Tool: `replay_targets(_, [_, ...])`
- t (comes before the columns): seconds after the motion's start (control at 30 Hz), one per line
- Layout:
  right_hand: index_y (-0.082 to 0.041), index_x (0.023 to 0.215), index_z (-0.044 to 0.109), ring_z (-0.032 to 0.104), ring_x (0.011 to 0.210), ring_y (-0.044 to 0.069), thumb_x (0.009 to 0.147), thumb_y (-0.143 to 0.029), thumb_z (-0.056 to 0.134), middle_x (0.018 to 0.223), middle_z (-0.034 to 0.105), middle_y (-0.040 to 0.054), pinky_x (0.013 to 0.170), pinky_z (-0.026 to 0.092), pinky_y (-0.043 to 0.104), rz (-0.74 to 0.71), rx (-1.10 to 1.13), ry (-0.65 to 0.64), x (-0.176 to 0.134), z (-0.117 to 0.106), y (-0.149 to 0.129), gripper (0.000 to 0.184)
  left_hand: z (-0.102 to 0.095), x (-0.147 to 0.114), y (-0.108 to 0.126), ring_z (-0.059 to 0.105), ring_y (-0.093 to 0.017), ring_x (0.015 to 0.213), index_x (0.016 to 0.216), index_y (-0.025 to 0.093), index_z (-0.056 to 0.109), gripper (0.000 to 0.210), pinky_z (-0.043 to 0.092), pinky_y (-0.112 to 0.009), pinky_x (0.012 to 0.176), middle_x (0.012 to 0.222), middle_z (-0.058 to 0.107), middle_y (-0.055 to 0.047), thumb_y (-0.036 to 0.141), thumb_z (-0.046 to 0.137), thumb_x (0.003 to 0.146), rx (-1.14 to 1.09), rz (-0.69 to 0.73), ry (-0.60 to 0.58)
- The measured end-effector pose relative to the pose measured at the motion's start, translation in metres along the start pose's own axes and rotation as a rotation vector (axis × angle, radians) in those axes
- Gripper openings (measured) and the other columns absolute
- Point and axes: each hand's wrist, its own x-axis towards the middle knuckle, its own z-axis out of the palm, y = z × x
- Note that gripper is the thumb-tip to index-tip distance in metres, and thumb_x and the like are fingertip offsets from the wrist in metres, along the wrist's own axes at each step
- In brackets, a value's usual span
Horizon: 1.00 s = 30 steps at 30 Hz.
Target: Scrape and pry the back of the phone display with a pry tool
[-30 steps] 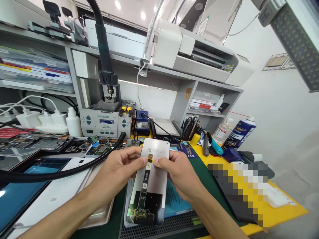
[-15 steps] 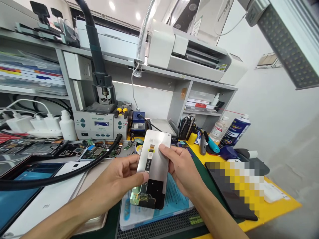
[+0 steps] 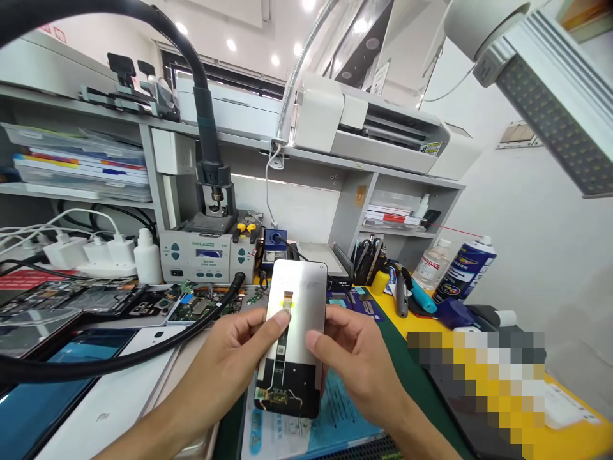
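Between both hands is a phone screen (image 3: 299,326), its silvery back facing me, with a black lower part and a flex cable (image 3: 280,348) running along it. My left hand (image 3: 239,348) grips its left edge, thumb pressed on the flex cable. On the right edge, my right hand (image 3: 361,354) has its thumb on the silver back and its fingers behind. Both hands are closed on the screen. Beneath it lies a blue-and-white printed package (image 3: 342,415) on the work mat.
A hot air station (image 3: 201,255) stands behind at left, its black hose (image 3: 143,361) crossing the left side. White devices (image 3: 115,409) lie at left. Circuit boards (image 3: 205,306) sit behind them. A spray can (image 3: 464,268) and a bottle (image 3: 431,265) stand at right. A lamp (image 3: 560,121) hangs above.
My left thumb has moved up the flex cable, and my right thumb has slid lower on the back. The screen is turned more upright. The camera view has shifted slightly.
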Motion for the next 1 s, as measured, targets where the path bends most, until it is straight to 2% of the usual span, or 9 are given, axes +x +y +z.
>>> replay_targets(0.07, [-0.02,0.105,0.099,0.071,0.075,0.021,0.088,-0.041,0.108,0.083,0.081,0.0042,0.065,0.063,0.029,-0.035,-0.036,0.03,-0.002,0.002,0.004,0.029,-0.001,-0.001,-0.003,0.087,-0.024,0.096,0.138,0.029,0.092,0.058,0.072,-0.027,0.074,0.115,0.092,-0.009,0.079,0.094,0.108,0.015,0.065,0.074])
replay_targets(0.13, [-0.02,0.105,0.099,0.074,0.083,0.023,0.092,-0.041,0.102,0.088,0.083,0.0061,0.076,0.064,0.033,-0.043,-0.09,0.032,-0.004,0.004,0.006,0.025,-0.002,-0.002,-0.006,0.088,-0.023,0.113,0.156,0.039,0.083,0.055,0.076,-0.028,0.087,0.138,0.089,-0.007,0.067,0.096,0.11,0.078,0.232,0.203])
replay_targets(0.23, [-0.02,0.103,0.098,0.069,0.084,0.024,0.095,-0.041,0.093,0.092,0.082,0.007,0.08,0.061,0.037,-0.01,-0.188,0.002,-0.007,0.006,0.004,0.023,-0.003,-0.003,-0.008,0.084,-0.021,0.137,0.149,0.047,0.087,0.032,0.074,-0.026,0.109,0.152,0.081,-0.004,0.048,0.088,0.117,0.296,0.466,0.291])
replay_targets(0.3, [-0.021,0.101,0.097,0.065,0.084,0.024,0.093,-0.04,0.09,0.092,0.079,0.0063,0.083,0.061,0.039,0.012,-0.218,-0.012,-0.008,0.007,0.002,0.022,-0.004,-0.002,-0.006,0.084,-0.019,0.139,0.132,0.045,0.095,0.019,0.072,-0.02,0.107,0.15,0.08,-0.003,0.04,0.082,0.118,0.395,0.52,0.297])
replay_targets(0.4, [-0.022,0.1,0.094,0.062,0.085,0.024,0.092,-0.039,0.089,0.092,0.077,0.0055,0.088,0.063,0.041,0.026,-0.211,-0.019,-0.007,0.007,-0.001,0.02,-0.003,-0.001,0.003,0.089,-0.016,0.115,0.11,0.039,0.095,0.014,0.072,-0.015,0.091,0.131,0.083,-0.003,0.034,0.082,0.113,0.363,0.529,0.318])
replay_targets(0.53, [-0.022,0.099,0.092,0.057,0.081,0.022,0.092,-0.039,0.09,0.09,0.073,0.0039,0.091,0.064,0.042,0.037,-0.196,-0.012,-0.007,0.007,0.0,0.019,0.0,0.001,0.012,0.086,-0.013,0.097,0.098,0.035,0.091,0.009,0.069,-0.012,0.08,0.114,0.082,0.0,0.031,0.087,0.104,0.262,0.491,0.301])
replay_targets(0.7, [-0.022,0.101,0.096,0.059,0.083,0.023,0.092,-0.039,0.093,0.092,0.075,0.0053,0.084,0.059,0.038,0.04,-0.183,-0.01,-0.008,0.007,0.001,0.019,0.0,-0.001,0.013,0.081,-0.015,0.098,0.096,0.032,0.089,0.009,0.069,-0.015,0.082,0.11,0.078,-0.002,0.034,0.09,0.105,0.215,0.438,0.261])
replay_targets(1.0, [-0.02,0.106,0.099,0.064,0.085,0.025,0.091,-0.043,0.096,0.095,0.083,0.0086,0.078,0.053,0.037,0.064,-0.169,-0.015,-0.007,0.009,-0.002,0.027,0.001,-0.004,0.015,0.081,-0.019,0.096,0.093,0.031,0.088,0.012,0.067,-0.019,0.079,0.103,0.08,-0.003,0.039,0.093,0.101,0.185,0.385,0.285])
